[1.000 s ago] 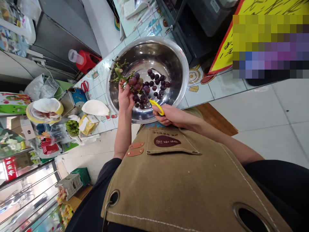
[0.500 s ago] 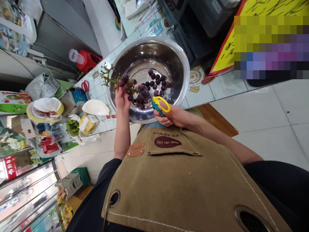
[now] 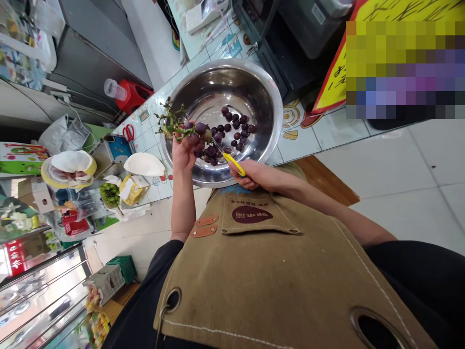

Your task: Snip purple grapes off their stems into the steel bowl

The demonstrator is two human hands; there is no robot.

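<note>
Over the left side of a wide steel basin (image 3: 267, 77), my left hand (image 3: 184, 154) is closed around a bunch of purple grapes (image 3: 201, 128). Bare green stems stick out from the bunch on its far left. My right hand (image 3: 250, 173) grips scissors (image 3: 235, 164) with a yellow handle, their blades pointing up and left at the grapes on the bunch. Whether the blades touch a stem is too small to tell. Loose dark grapes (image 3: 240, 131) lie on the basin's floor, several of them right of the bunch.
The basin stands on a tiled counter (image 3: 301, 133). Red-handled scissors (image 3: 128, 132), a white shell-shaped dish (image 3: 144, 165) and green grapes (image 3: 109, 194) are to the left. A red container (image 3: 132, 96) sits behind. A yellow sign (image 3: 336, 72) and a dark cabinet (image 3: 279, 53) border the right.
The bunch has turned in my left hand, its stems shifting slightly right. My right hand has rotated the scissors, so the green handle no longer shows and the yellow one looks narrower.
</note>
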